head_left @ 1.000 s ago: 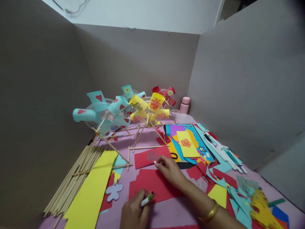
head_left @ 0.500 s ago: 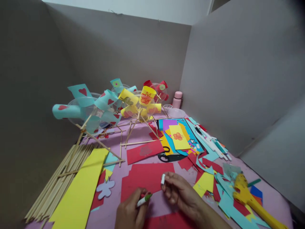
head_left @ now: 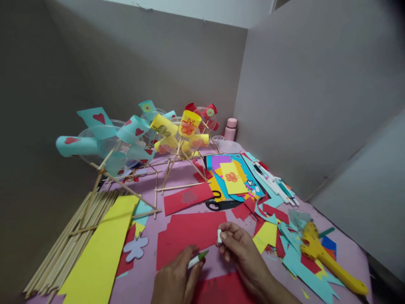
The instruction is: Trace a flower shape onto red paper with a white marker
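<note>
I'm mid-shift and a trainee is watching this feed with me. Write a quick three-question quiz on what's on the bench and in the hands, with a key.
1. Which hand holds the white stick with the green tip?

2. True or false: the pink bottle at the back is lying on its side.

3. What colour is the small piece pinched in the right hand?
A) red
B) white
C) blue

Key:
1. The left hand.
2. False; the pink bottle stands upright.
3. B
</note>
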A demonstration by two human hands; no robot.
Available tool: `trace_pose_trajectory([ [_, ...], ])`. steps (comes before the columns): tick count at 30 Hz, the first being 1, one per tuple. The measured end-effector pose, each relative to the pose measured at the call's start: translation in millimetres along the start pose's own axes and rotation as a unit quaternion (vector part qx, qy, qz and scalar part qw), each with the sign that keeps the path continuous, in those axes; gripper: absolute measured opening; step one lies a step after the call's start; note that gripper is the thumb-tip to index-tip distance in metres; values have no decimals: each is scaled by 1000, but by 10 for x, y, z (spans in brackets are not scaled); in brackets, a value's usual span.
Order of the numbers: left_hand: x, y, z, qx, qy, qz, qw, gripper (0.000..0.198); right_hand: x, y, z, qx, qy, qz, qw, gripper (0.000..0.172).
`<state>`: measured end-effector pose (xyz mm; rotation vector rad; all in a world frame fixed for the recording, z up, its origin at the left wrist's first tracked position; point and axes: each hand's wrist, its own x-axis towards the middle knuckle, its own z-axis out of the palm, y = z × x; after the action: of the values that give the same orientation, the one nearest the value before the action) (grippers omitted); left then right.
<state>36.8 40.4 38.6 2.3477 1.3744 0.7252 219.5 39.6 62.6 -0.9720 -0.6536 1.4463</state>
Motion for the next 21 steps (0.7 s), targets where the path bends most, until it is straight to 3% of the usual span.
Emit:
trace_pose_trajectory([
  [8,11,30,23,3,-41,-28,999,15,-107,120,19,-83,2,-97,992,27],
  [21,-1,69,13,22,-91,-57,994,17,-125,193,19,-71,-37,-58,995,28],
])
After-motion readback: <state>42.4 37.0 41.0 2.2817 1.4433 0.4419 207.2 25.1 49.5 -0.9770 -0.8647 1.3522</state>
